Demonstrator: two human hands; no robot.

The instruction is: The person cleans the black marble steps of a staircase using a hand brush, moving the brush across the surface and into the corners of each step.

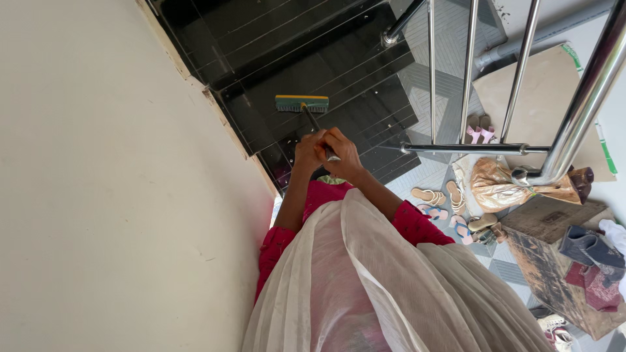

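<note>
Down through the head camera, I see my left hand and right hand both in a tight grip on the brush handle; beyond them its green brush head rests on a black stair step, steel railing off right

The stair treads are looking like polished black stone, glossy and catching pale streaks of light. The railing is shining as smooth bright metal tubing. The wall is showing a matt, cream painted finish. The brush head is appearing as green and yellow plastic on a thin dark handle. The white shawl is draping as sheer, finely ribbed cloth. The box is looking like rough, worn wood.
</note>
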